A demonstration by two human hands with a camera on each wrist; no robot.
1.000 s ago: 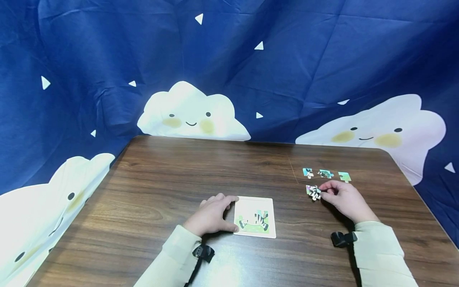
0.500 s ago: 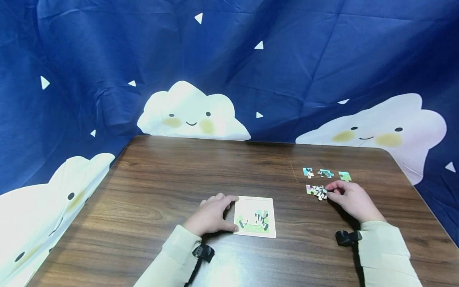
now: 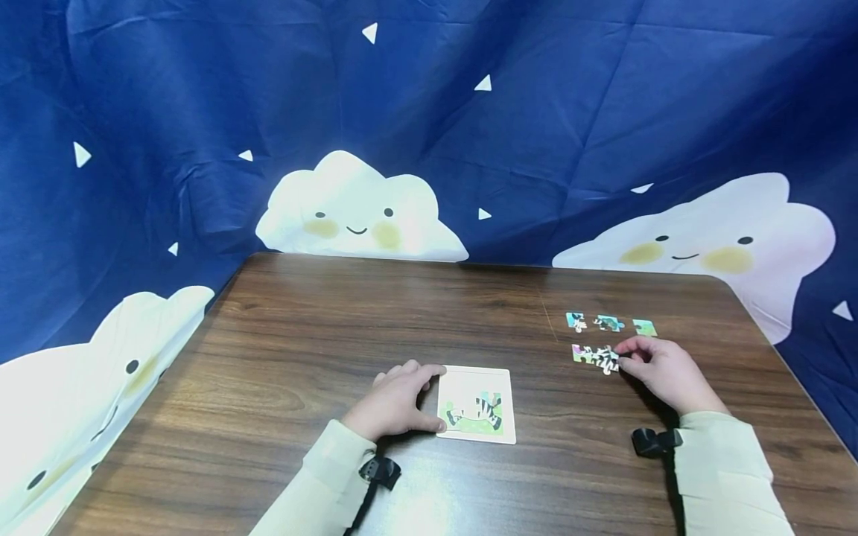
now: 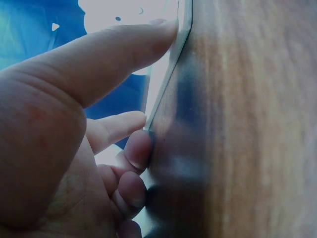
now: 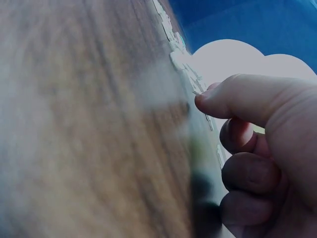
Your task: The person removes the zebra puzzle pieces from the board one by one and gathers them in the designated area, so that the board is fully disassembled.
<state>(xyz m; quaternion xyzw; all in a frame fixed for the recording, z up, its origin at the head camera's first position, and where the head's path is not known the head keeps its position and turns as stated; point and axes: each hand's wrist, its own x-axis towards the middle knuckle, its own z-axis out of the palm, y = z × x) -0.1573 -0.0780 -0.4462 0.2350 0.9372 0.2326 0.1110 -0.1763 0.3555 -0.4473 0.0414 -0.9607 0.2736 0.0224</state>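
One table (image 3: 302, 320) carrying all. Left hand (image 3: 394, 402) spreading, touching two left corners of one puzzle board (image 3: 459, 382). Rightward, right hand (image 3: 663, 374) pinching striped piece (image 3: 607, 360) (overlap obscuring striped count) beside one pinkish piece (image 3: 579, 355); three loose pieces (image 3: 608, 324) lying beyond.

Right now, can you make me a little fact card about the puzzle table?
Left hand: thumb and finger touch the puzzle board's left corners
Right hand: pinches a zebra-striped jigsaw piece
Beside that piece: pink-and-green jigsaw edge; joined or not, I can't tell
Back row: three jigsaw pieces
Board picture: part of a zebra, pale above
Table: brown wood grain
Backdrop: blue, smiling clouds
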